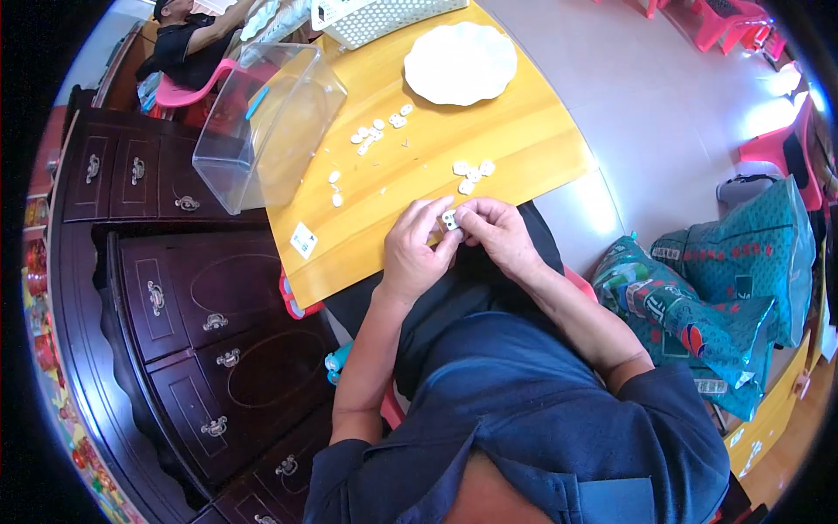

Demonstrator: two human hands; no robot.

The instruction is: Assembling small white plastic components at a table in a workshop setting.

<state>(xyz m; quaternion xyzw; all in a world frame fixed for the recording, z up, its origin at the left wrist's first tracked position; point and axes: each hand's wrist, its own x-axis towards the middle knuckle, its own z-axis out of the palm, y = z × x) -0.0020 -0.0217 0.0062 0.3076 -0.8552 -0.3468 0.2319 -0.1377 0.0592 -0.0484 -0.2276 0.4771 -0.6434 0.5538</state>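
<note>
Close to the table's near edge, a small white plastic piece with dark round holes (450, 220) is pinched between the fingertips of both my hands. My left hand (415, 249) grips it from the left, fingers curled. From the right, my right hand (501, 234) holds it with thumb and forefinger. Just beyond my hands lies a small cluster of similar white pieces (471, 175). Farther left are more loose white pieces (369, 136), some round. Two small round white pieces (336, 189) sit nearer the table's left edge. Fine details of the held piece are too small to tell.
The yellow wooden table (524, 122) bears a scalloped white plate (460, 64), a white perforated basket (384, 19) and a clear plastic box (262, 131) overhanging its left edge. Dark drawers (236, 323) stand left, green bags (698, 297) right. Another person (188, 39) sits at far left.
</note>
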